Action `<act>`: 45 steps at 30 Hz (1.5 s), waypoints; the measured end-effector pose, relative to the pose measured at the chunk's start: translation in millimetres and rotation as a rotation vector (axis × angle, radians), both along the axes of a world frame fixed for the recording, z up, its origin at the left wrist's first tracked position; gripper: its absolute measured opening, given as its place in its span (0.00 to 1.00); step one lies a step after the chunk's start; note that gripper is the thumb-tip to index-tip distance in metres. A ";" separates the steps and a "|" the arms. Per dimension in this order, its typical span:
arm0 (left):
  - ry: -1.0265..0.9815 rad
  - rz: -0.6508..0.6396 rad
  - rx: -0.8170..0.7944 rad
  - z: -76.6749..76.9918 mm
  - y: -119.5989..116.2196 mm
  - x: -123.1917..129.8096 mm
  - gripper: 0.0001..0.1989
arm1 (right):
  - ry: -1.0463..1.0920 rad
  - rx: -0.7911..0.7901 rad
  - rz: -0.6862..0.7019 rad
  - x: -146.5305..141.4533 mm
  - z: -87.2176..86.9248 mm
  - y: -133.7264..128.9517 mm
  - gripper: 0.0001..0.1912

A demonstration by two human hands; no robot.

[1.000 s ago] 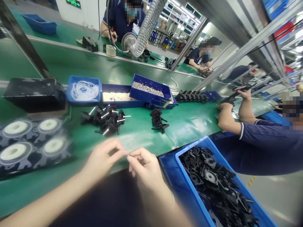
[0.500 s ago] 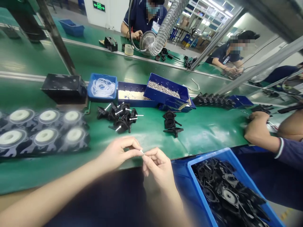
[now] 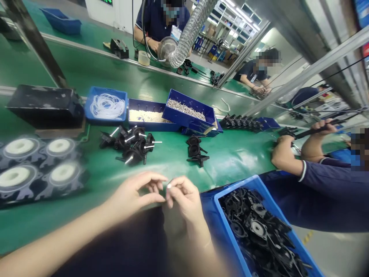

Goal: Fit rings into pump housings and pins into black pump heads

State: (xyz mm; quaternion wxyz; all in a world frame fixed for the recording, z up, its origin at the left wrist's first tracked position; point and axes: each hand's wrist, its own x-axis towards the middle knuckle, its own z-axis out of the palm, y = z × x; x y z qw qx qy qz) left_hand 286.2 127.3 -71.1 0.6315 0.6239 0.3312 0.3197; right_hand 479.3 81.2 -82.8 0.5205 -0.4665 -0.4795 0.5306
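Note:
My left hand (image 3: 141, 192) is open over the front edge of the green table (image 3: 161, 157), its thumb and fingertips apart and nothing between them. Just right of it, my right hand (image 3: 184, 198) pinches a tiny white piece (image 3: 169, 186) between thumb and forefinger; most of the piece is hidden by the fingers. Beyond my hands lies a cluster of black parts (image 3: 131, 144) with thin white tubes sticking out. Several more black parts (image 3: 194, 148) sit to its right without tubes.
A blue bin of white tubing (image 3: 106, 105), a tray of pale bits (image 3: 147, 116) and a tilted box of metal pins (image 3: 186, 109) line the back. Discs with white rings (image 3: 17, 177) lie left. A blue crate (image 3: 259, 181) of black parts stands right, near a person's arm (image 3: 285, 157).
My left fingers have parted and come away from the white piece, which stays in my right hand. The whole view has shifted, so the table things appear further left.

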 end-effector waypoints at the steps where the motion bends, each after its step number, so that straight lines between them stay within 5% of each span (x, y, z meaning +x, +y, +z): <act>1: -0.009 -0.003 -0.001 -0.4 -0.3 0.3 0.18 | -0.060 0.070 -0.101 11.4 0.7 6.9 0.09; 5: 0.033 -0.023 0.010 -2.4 -1.6 -1.7 0.22 | -0.424 0.196 -0.496 70.1 -4.4 37.8 0.12; 9: 0.109 -0.045 -0.016 -6.1 -3.6 -4.3 0.24 | -0.570 0.145 -0.530 96.8 -10.4 38.6 0.14; 15: -0.120 -0.095 -0.445 -8.1 -8.9 5.0 0.44 | -0.147 0.106 -0.222 33.7 -7.7 -4.2 0.08; 20: -0.395 -0.102 -0.639 -9.4 -11.8 9.8 0.39 | 0.026 0.133 -0.005 -15.5 -5.4 -7.6 0.04; 23: -0.421 0.009 -0.549 -12.1 -12.6 4.8 0.35 | 0.003 0.228 -0.109 -21.4 0.5 -2.5 0.05; 26: -0.357 0.094 -0.399 -15.0 -12.1 -2.2 0.32 | -0.101 0.130 -0.203 -20.7 6.8 -4.8 0.04; 30: -0.255 0.135 -0.225 -15.0 -10.0 -9.6 0.28 | -0.369 0.011 -0.111 -27.6 8.9 -15.0 0.06; 37: -0.042 0.166 -0.012 -11.0 -10.6 -16.1 0.23 | -0.602 0.146 -0.103 -46.4 11.3 -14.7 0.06; 45: 0.274 0.201 0.639 -25.6 -9.4 -22.2 0.22 | -0.841 0.218 -0.092 -48.3 12.8 -15.1 0.09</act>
